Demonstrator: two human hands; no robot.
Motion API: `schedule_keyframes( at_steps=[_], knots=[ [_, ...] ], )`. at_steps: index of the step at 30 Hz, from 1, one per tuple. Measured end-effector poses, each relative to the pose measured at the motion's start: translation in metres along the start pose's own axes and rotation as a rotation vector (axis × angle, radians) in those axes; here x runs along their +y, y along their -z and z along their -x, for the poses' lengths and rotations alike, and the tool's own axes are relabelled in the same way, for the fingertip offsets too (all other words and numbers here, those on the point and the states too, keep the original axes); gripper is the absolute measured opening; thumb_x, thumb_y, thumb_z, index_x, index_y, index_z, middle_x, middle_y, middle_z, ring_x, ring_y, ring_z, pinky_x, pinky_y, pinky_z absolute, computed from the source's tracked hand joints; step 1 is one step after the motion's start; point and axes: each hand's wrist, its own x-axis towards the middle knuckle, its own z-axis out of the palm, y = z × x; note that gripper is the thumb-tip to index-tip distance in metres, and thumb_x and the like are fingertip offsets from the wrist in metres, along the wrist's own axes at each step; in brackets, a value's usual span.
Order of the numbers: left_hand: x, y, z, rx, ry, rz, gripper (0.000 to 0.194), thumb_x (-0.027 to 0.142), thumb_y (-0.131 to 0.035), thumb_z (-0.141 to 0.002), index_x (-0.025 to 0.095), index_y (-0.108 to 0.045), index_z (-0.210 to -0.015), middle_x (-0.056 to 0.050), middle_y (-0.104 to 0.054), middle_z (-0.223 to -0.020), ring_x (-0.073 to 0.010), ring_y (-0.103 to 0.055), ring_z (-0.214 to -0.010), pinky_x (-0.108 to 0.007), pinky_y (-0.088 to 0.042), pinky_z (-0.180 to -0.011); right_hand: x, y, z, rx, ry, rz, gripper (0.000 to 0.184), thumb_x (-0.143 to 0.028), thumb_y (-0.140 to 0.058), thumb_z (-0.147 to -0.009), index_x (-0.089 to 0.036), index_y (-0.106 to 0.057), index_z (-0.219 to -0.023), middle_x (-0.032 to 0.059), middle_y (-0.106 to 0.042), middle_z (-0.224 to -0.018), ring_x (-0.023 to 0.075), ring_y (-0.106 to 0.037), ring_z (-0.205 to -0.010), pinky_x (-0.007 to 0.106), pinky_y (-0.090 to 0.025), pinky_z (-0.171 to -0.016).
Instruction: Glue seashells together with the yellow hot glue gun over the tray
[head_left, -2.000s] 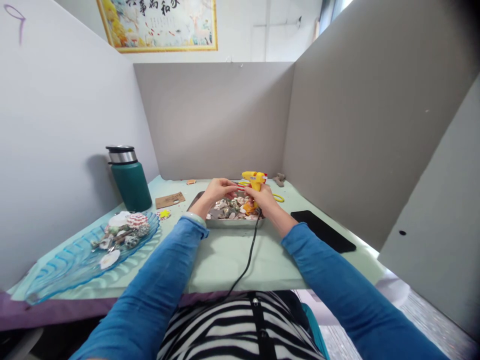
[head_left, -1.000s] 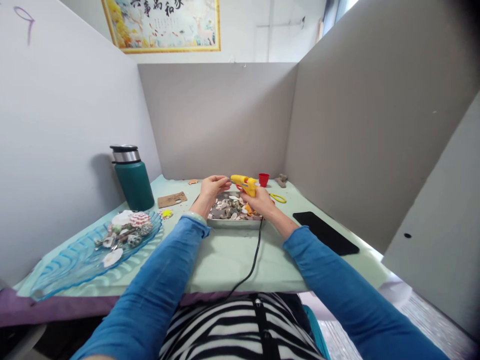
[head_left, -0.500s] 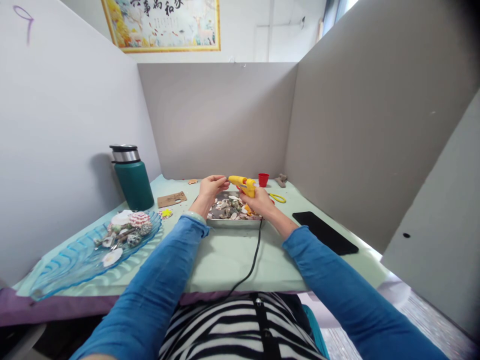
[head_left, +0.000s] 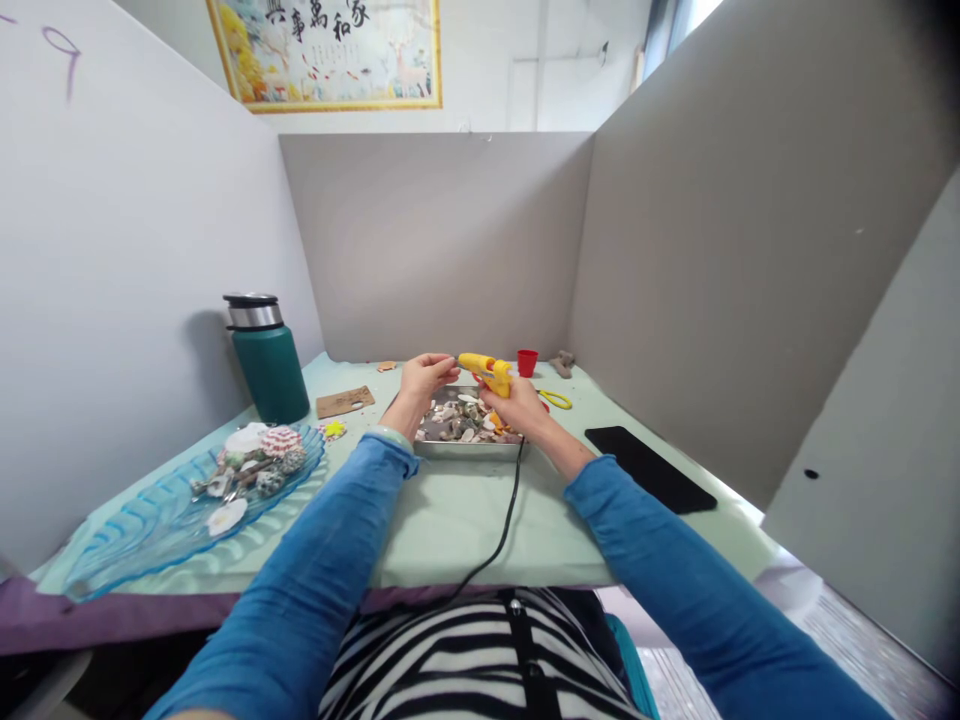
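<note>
One hand (head_left: 523, 403) holds glue gun (head_left: 486, 371); partition (head_left: 157, 200) reads "9" (head_left: 73, 70).

On the gold-framed picture (head_left: 330, 84), 家和萬事興 can be read from right to left in large dark characters (head_left: 319, 15); the finer lines beneath are too small to be read. A purple mark (head_left: 61, 42) shaped like a 9 is drawn on the left panel (head_left: 150, 210), below its upper edge. Dark marks on the brown board (head_left: 344, 402), near the far left corner of the tabletop (head_left: 450, 525), cannot be deciphered.

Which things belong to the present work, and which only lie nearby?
Seemingly in use:
yellow glue gun, in right hand
black cord
metal tray with shells

Seemingly just lying about:
green bottle
red cup
black mat
blue dish (unsure)
</note>
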Motion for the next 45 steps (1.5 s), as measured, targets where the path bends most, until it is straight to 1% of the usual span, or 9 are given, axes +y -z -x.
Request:
schedule_keyframes(
  at_steps=[4,7,11,15,21,25,33,39,45],
  knots=[
    [0.000,0.000,0.000,-0.015,-0.001,0.007,0.019,0.010,-0.082,-0.068,0.010,-0.064,-0.075,-0.003,-0.066,-0.063,-0.0114,-0.065,-0.060,-0.031,-0.056,-0.078,-0.003,0.001,0.001,0.011,-0.021,0.004,0.021,-0.027,-0.060,-0.072,-0.017,-0.069,-0.088,0.0012,-0.066,-0.074,0.0170,-0.060,-0.069,0.027,-0.046,-0.065],
    [0.000,0.000,0.000,-0.028,-0.012,0.023,0.020,0.010,-0.082,-0.067,0.010,-0.065,-0.076,-0.002,-0.066,-0.064,-0.0115,-0.066,-0.061,-0.032,-0.056,-0.078,-0.006,0.003,0.002,0.030,-0.045,0.048,0.019,-0.029,-0.060,-0.074,-0.017,-0.070,-0.085,0.0016,-0.064,-0.068,0.0192,-0.062,-0.072,0.028,-0.047,-0.065],
    [0.000,-0.001,-0.001,-0.021,-0.013,0.023,0.023,0.012,-0.085,-0.065,0.011,-0.064,-0.075,-0.002,-0.065,-0.063,-0.0117,-0.066,-0.060,-0.033,-0.056,-0.080,-0.008,0.005,0.004,0.033,-0.036,0.052,0.016,-0.030,-0.061,-0.074,-0.018,-0.069,-0.082,0.0017,-0.063,-0.065,0.0207,-0.063,-0.074,0.029,-0.047,-0.065],
    [-0.001,-0.001,0.000,-0.022,-0.011,0.021,0.022,0.011,-0.084,-0.065,0.010,-0.064,-0.075,-0.002,-0.066,-0.064,-0.0119,-0.066,-0.061,-0.033,-0.056,-0.079,-0.005,0.003,0.003,0.020,-0.037,0.038,0.016,-0.028,-0.060,-0.074,-0.018,-0.069,-0.082,0.0017,-0.065,-0.067,0.0195,-0.063,-0.071,0.028,-0.047,-0.064],
    [0.000,-0.002,0.002,-0.003,-0.014,0.011,0.020,0.009,-0.082,-0.066,0.010,-0.064,-0.074,-0.002,-0.065,-0.062,-0.0116,-0.065,-0.060,-0.032,-0.056,-0.078,0.000,0.000,0.001,0.005,-0.054,-0.002,0.021,-0.027,-0.060,-0.071,-0.017,-0.068,-0.087,0.0005,-0.066,-0.071,0.0152,-0.058,-0.063,0.025,-0.044,-0.059],
    [0.000,-0.003,0.003,0.012,-0.012,-0.012,0.021,0.010,-0.083,-0.066,0.011,-0.063,-0.073,-0.002,-0.065,-0.061,-0.0119,-0.065,-0.059,-0.033,-0.056,-0.078,0.001,-0.001,0.001,-0.011,-0.038,-0.016,0.021,-0.028,-0.059,-0.072,-0.017,-0.068,-0.087,0.0007,-0.066,-0.071,0.0145,-0.058,-0.062,0.025,-0.043,-0.058],
    [-0.003,-0.003,0.001,0.002,-0.017,-0.032,0.021,0.013,-0.083,-0.066,0.011,-0.063,-0.073,-0.002,-0.065,-0.061,-0.0124,-0.065,-0.060,-0.032,-0.057,-0.076,0.005,-0.001,-0.001,0.008,-0.018,-0.007,0.017,-0.027,-0.059,-0.072,-0.017,-0.067,-0.083,0.0011,-0.068,-0.076,0.0164,-0.060,-0.069,0.026,-0.044,-0.063],
    [-0.008,0.001,-0.003,-0.013,-0.027,-0.007,0.019,0.013,-0.082,-0.067,0.011,-0.064,-0.075,-0.002,-0.066,-0.062,-0.0121,-0.066,-0.060,-0.029,-0.056,-0.073,0.009,-0.001,-0.003,0.001,-0.024,0.010,0.019,-0.029,-0.060,-0.073,-0.018,-0.068,-0.086,0.0007,-0.066,-0.073,0.0172,-0.060,-0.069,0.026,-0.044,-0.063],
    [-0.007,-0.001,-0.001,-0.004,-0.017,-0.016,0.018,0.012,-0.081,-0.067,0.011,-0.064,-0.074,-0.003,-0.065,-0.061,-0.0129,-0.066,-0.060,-0.031,-0.056,-0.074,0.001,0.001,0.001,0.005,-0.023,0.033,0.016,-0.026,-0.059,-0.072,-0.017,-0.067,-0.082,0.0013,-0.066,-0.074,0.0173,-0.061,-0.071,0.027,-0.045,-0.068]
  ],
)
